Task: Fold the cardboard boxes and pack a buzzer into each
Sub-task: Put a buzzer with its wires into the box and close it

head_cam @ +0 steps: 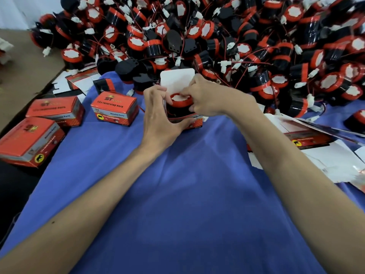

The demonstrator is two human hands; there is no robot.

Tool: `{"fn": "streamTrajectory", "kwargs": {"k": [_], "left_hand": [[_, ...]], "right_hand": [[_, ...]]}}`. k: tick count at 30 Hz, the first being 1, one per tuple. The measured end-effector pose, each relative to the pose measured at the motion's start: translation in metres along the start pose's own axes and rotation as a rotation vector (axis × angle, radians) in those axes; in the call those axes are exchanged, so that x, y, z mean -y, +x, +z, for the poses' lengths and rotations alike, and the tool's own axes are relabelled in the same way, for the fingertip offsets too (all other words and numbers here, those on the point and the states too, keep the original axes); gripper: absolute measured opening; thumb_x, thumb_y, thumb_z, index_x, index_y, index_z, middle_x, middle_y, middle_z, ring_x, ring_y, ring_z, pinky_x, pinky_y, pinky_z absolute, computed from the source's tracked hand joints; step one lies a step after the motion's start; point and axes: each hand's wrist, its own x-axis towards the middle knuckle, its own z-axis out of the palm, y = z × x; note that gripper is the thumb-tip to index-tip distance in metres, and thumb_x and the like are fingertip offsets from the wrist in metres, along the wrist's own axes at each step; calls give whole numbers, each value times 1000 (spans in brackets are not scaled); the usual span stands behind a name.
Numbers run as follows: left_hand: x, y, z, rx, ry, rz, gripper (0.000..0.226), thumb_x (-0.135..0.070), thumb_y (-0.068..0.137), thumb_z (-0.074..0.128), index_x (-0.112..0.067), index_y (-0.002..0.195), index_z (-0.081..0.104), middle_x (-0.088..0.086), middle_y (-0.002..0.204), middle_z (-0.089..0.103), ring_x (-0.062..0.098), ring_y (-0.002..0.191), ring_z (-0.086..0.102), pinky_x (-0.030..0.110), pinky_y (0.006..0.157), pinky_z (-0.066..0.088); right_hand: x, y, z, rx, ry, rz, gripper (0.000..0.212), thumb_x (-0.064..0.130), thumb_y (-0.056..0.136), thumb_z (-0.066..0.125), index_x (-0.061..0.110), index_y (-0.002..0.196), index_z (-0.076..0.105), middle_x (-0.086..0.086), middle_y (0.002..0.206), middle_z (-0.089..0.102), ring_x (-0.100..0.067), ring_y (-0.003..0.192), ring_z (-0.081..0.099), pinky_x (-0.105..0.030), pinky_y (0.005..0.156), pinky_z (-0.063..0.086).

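Observation:
A small red cardboard box (192, 121) stands on the blue cloth with its white lid flap (176, 79) raised. A black and red buzzer (180, 100) sits partly inside it, its white face up. My left hand (161, 117) grips the box from the left, thumb along its front edge. My right hand (207, 97) is curled over the box's right side, with fingertips on the buzzer's rim.
A big heap of loose buzzers (217, 36) with red wires fills the back. Three closed red boxes (114, 108) lie at the left. Flat unfolded box blanks (308, 138) lie at the right, more at the back left (79, 78). Blue cloth (167, 194) covers the near area.

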Motion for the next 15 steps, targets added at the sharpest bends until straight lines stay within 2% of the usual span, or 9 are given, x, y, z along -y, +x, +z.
{"fn": "streamTrajectory", "kwargs": {"k": [2,5,7,9,10,12,15], "left_hand": [[0,0,1,12,23,6,62,-33,63,89,3,90,48,21,114,43,0,100,31,1,82,29],[-1,-1,1,22,56,3,62,-36,62,89,3,88,48,21,116,42,-2,99,31,1,81,30],[0,0,2,15,54,6,63,-38,62,89,2,87,48,20,115,42,-2,99,31,2,80,31],[1,0,2,11,43,4,63,-38,61,90,1,86,48,19,113,41,0,99,32,3,80,32],[1,0,2,11,39,0,63,-38,61,90,1,86,47,19,113,41,1,99,33,3,80,32],[1,0,2,15,39,-9,62,-33,60,91,2,87,48,19,115,41,1,99,33,3,79,32],[0,0,2,4,60,-23,58,-22,58,92,4,87,48,23,117,42,-3,96,31,10,75,32]], "right_hand": [[-1,2,1,-29,3,-1,30,10,93,51,5,121,61,-12,116,53,-25,101,51,-33,88,42],[-4,2,-3,-70,-40,-15,27,21,92,60,7,114,68,-13,107,66,-25,101,53,-39,92,45],[-6,1,-2,-46,-61,-18,25,27,94,58,10,110,69,-11,107,64,-25,102,50,-40,93,44],[-4,2,4,-12,-125,-25,25,30,99,49,14,100,67,-9,112,55,-28,110,44,-39,98,38],[-2,1,8,-16,-152,-11,25,31,101,44,16,101,64,-9,118,49,-29,116,40,-39,102,34],[1,0,17,-85,-198,55,29,29,102,40,15,118,59,-10,130,41,-29,122,35,-40,104,29],[9,-8,37,-313,-354,93,35,30,102,38,12,127,54,-12,128,49,-30,123,42,-39,99,32]]}}
